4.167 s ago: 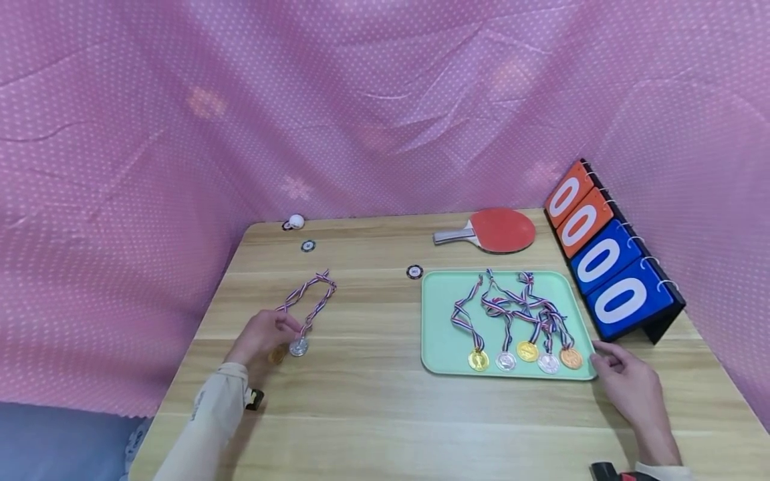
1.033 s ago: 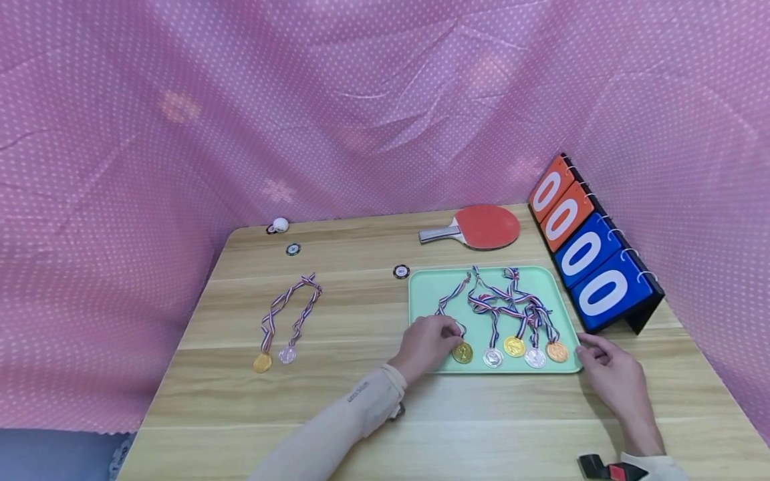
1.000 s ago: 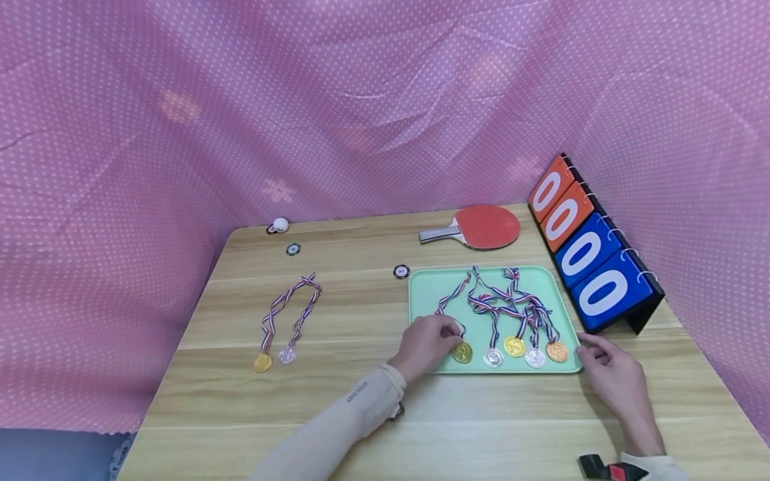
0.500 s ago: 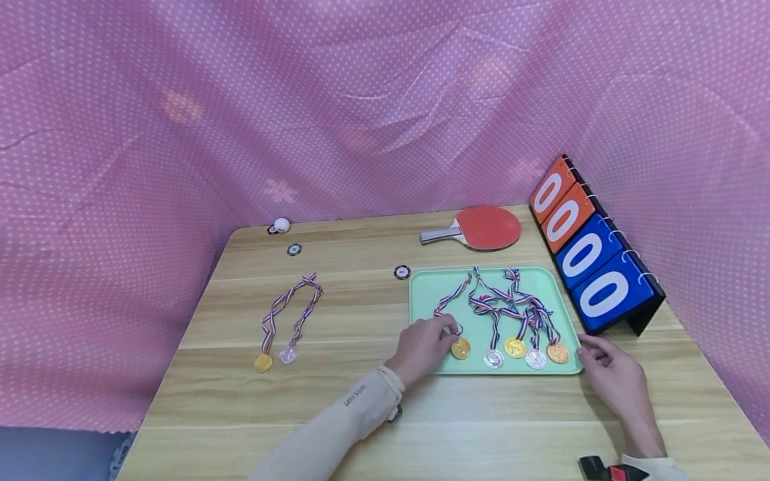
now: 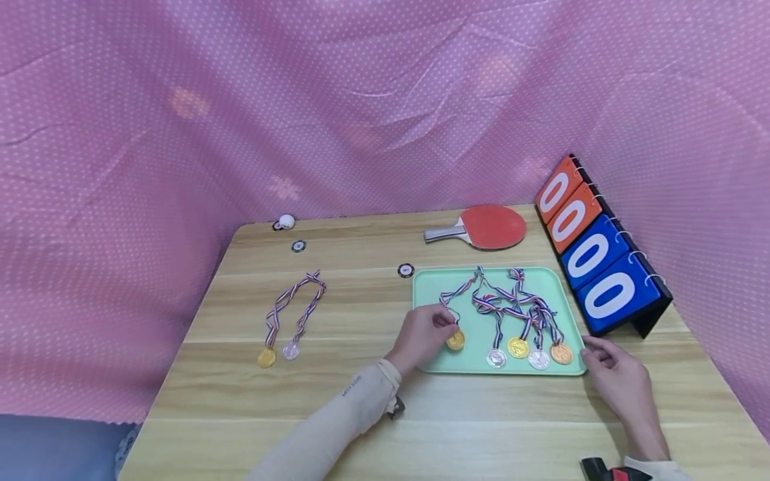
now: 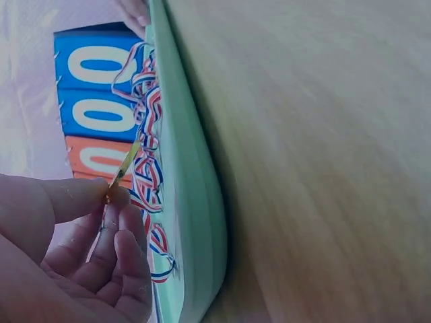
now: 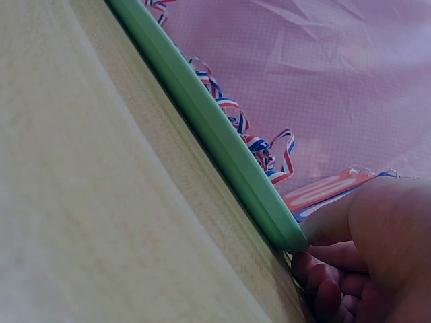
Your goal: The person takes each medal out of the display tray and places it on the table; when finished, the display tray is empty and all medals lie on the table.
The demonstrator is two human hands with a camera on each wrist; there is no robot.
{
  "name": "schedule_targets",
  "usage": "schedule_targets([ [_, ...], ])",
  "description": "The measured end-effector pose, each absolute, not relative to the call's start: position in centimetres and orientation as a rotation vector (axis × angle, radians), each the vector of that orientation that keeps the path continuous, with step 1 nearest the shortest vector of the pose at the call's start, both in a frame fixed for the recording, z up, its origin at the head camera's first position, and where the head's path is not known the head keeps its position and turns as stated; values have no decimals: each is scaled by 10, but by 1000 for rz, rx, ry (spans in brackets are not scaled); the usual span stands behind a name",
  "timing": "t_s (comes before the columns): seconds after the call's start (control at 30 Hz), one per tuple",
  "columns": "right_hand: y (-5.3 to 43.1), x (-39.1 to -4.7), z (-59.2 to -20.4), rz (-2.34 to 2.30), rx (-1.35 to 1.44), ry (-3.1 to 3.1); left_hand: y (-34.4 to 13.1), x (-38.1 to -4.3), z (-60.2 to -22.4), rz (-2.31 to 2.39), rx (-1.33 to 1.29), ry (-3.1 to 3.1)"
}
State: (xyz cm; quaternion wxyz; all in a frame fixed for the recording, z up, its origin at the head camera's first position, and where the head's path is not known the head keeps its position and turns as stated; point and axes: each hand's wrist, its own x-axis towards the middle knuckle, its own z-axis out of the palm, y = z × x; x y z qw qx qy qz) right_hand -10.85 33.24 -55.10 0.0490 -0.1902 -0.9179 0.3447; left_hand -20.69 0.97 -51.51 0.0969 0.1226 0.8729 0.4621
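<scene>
My left hand (image 5: pixel 423 335) pinches a gold medal (image 5: pixel 455 341) near its top, between thumb and forefinger, over the left part of the green tray (image 5: pixel 430 364). In the left wrist view the medal (image 6: pixel 125 163) is tilted on edge above the tray, its striped ribbon trailing behind. My right hand (image 5: pixel 622 381) grips the tray's near right corner, thumb at the rim and the other fingers curled below, as the right wrist view shows. Beside the held medal lie a silver medal (image 5: pixel 496 359), a gold one (image 5: pixel 518 347), another silver one (image 5: pixel 539 360) and a bronze one (image 5: pixel 561 353), ribbons tangled.
On the table's left lie a gold medal (image 5: pixel 267 357) and a silver medal (image 5: pixel 291 350) with ribbons. Behind are a red table tennis bat (image 5: pixel 494 227), a white ball (image 5: pixel 287 221) and poker chips (image 5: pixel 406 270). A flip scoreboard (image 5: pixel 601 257) stands at right.
My left hand has gone from the silver medal on the table's left to the tray's leftmost gold medal, and has since shifted that medal slightly up and left. My right hand keeps its place.
</scene>
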Motion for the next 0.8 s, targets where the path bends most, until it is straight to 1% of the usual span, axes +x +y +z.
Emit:
schedule_targets([
  [0.4, 333, -107, -551, 1068, -576, -2789, -13, -223, -512, 1467, 223, 2364],
  [0.6, 333, -106, -550, 1063, -591, -2799, -28, -235, -494, 1415, 234, 2392],
  [0.8, 334, -107, -549, 1041, -584, -2796, -49, -253, -466, 1395, 231, 2470],
])
